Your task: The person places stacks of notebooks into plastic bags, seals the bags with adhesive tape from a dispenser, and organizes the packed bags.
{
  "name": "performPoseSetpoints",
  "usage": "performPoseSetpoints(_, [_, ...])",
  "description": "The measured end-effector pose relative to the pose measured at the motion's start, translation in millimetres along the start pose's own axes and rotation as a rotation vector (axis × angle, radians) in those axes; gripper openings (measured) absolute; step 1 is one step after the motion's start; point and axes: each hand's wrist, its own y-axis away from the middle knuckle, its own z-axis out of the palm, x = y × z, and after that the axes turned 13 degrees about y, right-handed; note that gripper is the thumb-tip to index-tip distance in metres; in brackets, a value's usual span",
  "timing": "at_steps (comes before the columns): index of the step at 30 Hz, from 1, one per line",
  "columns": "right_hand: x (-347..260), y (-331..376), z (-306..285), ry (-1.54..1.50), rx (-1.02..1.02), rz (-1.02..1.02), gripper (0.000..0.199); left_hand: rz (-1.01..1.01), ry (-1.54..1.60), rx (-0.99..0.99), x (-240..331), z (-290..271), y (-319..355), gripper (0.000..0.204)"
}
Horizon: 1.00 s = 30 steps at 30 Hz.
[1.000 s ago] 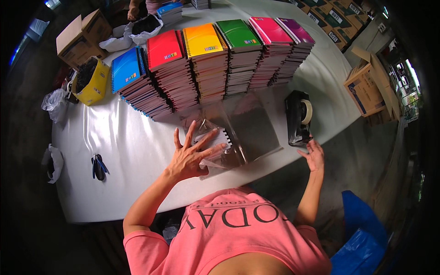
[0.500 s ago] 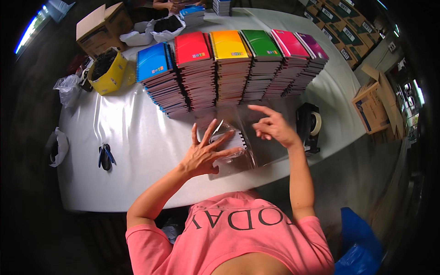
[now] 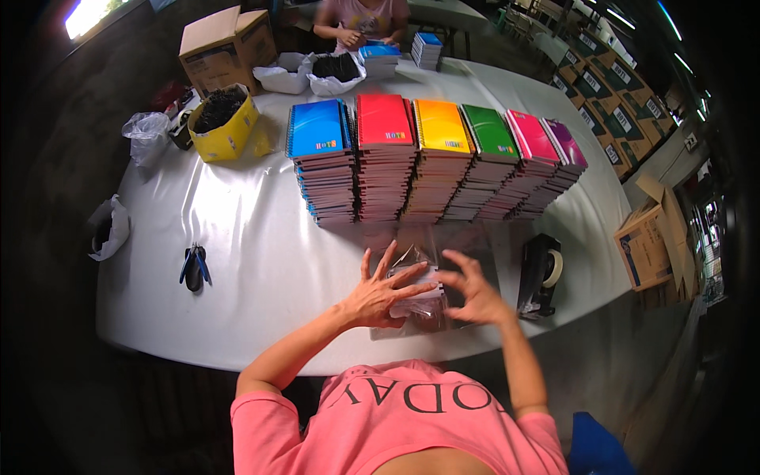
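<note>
My left hand (image 3: 381, 298) lies with fingers spread on a small spiral notebook (image 3: 431, 279), whose pale surface and black coil show between and beyond my fingers. Clear plastic (image 3: 427, 321) wraps around the notebook, and its loose end stands up crumpled above my fingers. My right hand (image 3: 480, 299) hovers at the notebook's right side, fingers apart and slightly blurred, with nothing visible in it. Whether its fingertips touch the plastic I cannot tell. More flat clear plastic (image 3: 483, 241) lies beneath and beyond my hands.
Tall stacks of spiral notebooks in blue (image 3: 321, 170), red, yellow, green, pink and purple stand beyond my hands. A black tape dispenser (image 3: 535, 289) sits to the right, pliers (image 3: 194, 269) to the left. Farther off are a yellow container (image 3: 226, 141), cartons (image 3: 222, 51) and another person (image 3: 360, 24).
My right hand has moved from a pointing pose toward the notebook, its fingers now spread. My left hand stays on the notebook. The view has tilted, showing more of the far side.
</note>
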Motion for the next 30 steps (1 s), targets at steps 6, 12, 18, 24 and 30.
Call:
performPoseSetpoints(6, [-21,-2,45,-0.286,0.408,0.072,0.031,-0.057,0.265,0.15,-10,18,-3,0.057])
performPoseSetpoints(12, [-39,-9,29,-0.504,0.426,0.238,0.033,0.01,0.242,0.412,7,11,-19,0.017])
performPoseSetpoints(18, [-24,6,48,-0.426,0.26,0.276,0.077,-0.11,0.405,0.539,9,-7,-33,0.036])
performPoseSetpoints(24, [-14,-4,69,-0.856,0.288,0.334,0.085,-0.24,0.439,0.415,-3,3,-3,0.048])
performPoseSetpoints(30, [-13,-23,54,-0.986,0.172,0.435,0.091,-0.317,0.835,0.587,-12,24,-12,0.03])
